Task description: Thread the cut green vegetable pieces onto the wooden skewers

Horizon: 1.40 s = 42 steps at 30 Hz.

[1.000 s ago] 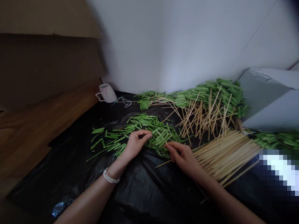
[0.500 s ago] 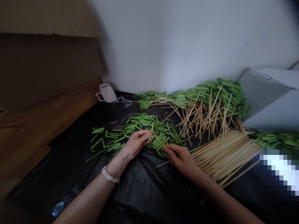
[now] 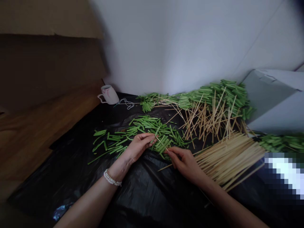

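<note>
My right hand (image 3: 181, 160) pinches a thin bamboo skewer (image 3: 167, 148) near its lower part. Several short cut green stalks (image 3: 162, 144), bean-like in look, lie side by side across that skewer, between my two hands. My left hand (image 3: 142, 143), with a white beaded bracelet on the wrist, closes thumb and fingers on one more green stalk piece (image 3: 157, 130) at the skewer's upper end. Whether the tip has gone through this piece I cannot tell. Just behind my hands spreads a loose pile of cut green stalks (image 3: 140, 125).
A thick bundle of bare skewers (image 3: 228, 158) lies to the right. Behind it, loaded skewers with green pieces (image 3: 213, 95) are heaped against the pale wall. A white mug (image 3: 109, 95) and tangled string (image 3: 127, 103) stand back left. Black plastic sheet (image 3: 137, 193) covers the surface.
The green piece at my left fingertips has turned from nearly upright to leaning right, and shifted slightly right. Both hands have otherwise stayed almost in place.
</note>
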{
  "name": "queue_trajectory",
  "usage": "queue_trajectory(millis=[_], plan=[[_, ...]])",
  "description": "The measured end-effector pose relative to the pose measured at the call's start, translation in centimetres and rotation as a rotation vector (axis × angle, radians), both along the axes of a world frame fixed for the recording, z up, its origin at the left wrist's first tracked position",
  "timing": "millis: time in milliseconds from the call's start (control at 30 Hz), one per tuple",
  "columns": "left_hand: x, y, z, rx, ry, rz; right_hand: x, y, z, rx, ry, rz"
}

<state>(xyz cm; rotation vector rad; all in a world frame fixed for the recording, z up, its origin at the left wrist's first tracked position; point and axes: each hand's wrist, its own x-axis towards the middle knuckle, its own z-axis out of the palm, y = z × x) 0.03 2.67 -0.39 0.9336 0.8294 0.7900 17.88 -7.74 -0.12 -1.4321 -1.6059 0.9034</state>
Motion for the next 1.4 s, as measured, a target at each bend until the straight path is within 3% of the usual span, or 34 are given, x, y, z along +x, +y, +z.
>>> queue_trajectory(millis=[367,600,900,1067,1200,1400], plan=[[-0.2,0.2,-0.3,-0.03,0.055,0.014,-0.2,-0.2,-0.2,0.029,-0.04,-0.007],[-0.5,0.1,-0.7,0.095,0.149,-0.052,-0.1,-0.3,-0.6,0.052,-0.058,-0.005],[0.0,-0.7,0.7,0.344,0.322,-0.131,0.1,-0.2,-0.6,0.076,-0.084,-0.008],[-0.1,-0.5,0.3,0.328,0.28,-0.122,0.4,0.1,-0.3,0.057,-0.057,-0.056],[-0.2,-0.2,-0.1,0.322,0.277,-0.08,0.6,0.3,-0.2,0.054,-0.042,-0.073],[-0.9,1.1,-0.4,0.377,0.281,0.188,0.9,0.4,-0.1,0.045,0.028,-0.174]])
